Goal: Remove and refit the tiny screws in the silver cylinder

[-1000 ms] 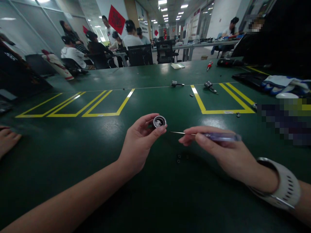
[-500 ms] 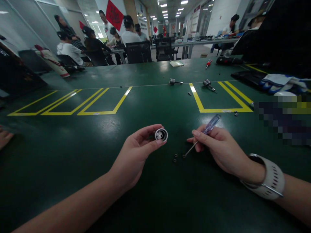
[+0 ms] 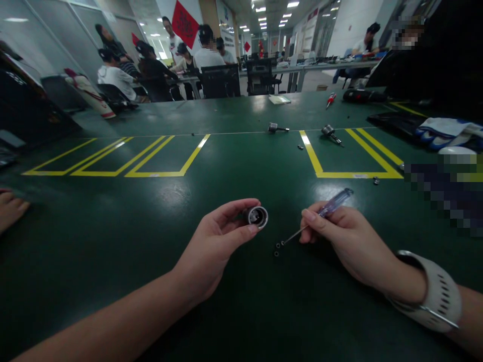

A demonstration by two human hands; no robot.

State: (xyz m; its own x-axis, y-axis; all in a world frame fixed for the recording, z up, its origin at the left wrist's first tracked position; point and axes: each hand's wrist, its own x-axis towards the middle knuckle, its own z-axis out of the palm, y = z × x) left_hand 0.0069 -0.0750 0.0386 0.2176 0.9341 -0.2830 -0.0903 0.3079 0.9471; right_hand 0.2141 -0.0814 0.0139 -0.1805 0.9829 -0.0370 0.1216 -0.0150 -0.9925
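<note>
The left hand [image 3: 211, 246] held a hollow metal cylinder [image 3: 258, 217] with its open end facing the camera. The right hand [image 3: 345, 241] gripped a translucent-handled screwdriver [image 3: 336, 202], its shank angled down to one of three small dark rings [image 3: 278, 246] on the green bench [image 3: 241, 168]. Two shafted metal parts [image 3: 329, 131] lay farther back, one within a yellow tape outline [image 3: 311, 155].

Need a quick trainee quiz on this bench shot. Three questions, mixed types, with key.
1. True or false: the left hand holds a hollow round metal part.
2. Which handle does the screwdriver in the right hand have?
A) opaque red
B) translucent purple
C) solid yellow
3. How many small dark rings are clustered on the green table around the tip of that screwdriver?

Key:
1. True.
2. B.
3. Three.
</note>
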